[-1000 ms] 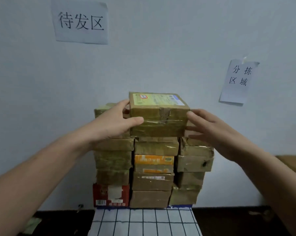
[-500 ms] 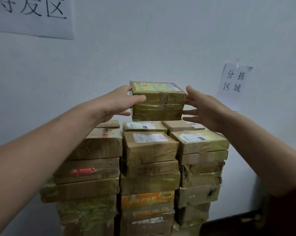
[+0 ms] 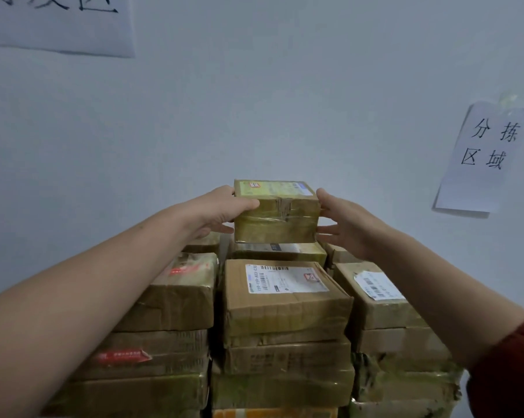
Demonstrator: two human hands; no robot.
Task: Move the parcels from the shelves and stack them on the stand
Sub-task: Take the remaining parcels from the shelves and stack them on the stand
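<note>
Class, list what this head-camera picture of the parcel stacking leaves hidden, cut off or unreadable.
Head view:
- stand: hidden beneath the parcel stacks, below the bottom edge.
- large wall sign: top cut off by the upper edge.
- held parcel: underside hidden, so contact with the parcel beneath is unclear.
- front label: print too small.

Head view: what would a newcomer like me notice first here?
A taped parcel sits dead centre, held between the left hand and right hand. Below it, stacked parcels fill the lower frame. A paper sign hangs on the wall at right, a second sign top left.
</note>
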